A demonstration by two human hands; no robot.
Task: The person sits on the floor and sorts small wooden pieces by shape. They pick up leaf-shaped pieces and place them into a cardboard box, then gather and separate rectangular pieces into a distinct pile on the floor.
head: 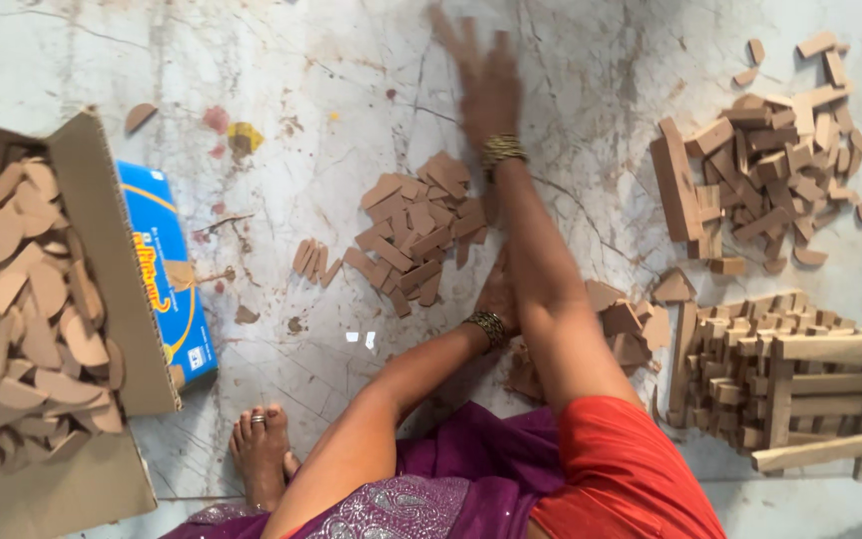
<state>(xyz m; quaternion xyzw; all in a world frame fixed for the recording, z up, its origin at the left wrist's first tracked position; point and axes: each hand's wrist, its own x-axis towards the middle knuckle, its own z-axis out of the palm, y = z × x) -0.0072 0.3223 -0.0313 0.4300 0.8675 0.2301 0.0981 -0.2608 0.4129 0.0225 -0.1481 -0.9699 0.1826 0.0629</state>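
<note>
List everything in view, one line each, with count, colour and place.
cardboard box: one, brown, far left, full of flat rounded brown pieces
blue packet: one, beside the box
flat piece pile: one, brown, centre floor
small piece cluster: one, brown, left of that pile
block heap: one, tan, upper right
wooden frame: one, pale, lower right, packed with blocks
floor: pale marble, stained
bare foot: one, bottom centre
left hand: mostly hidden behind right arm
right hand: blurred, stretched over bare floor

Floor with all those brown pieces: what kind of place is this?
Probably a home or small workshop for handwork: a marble floor, a cardboard box full of cut brown shapes, and heaps of wooden blocks.
</note>
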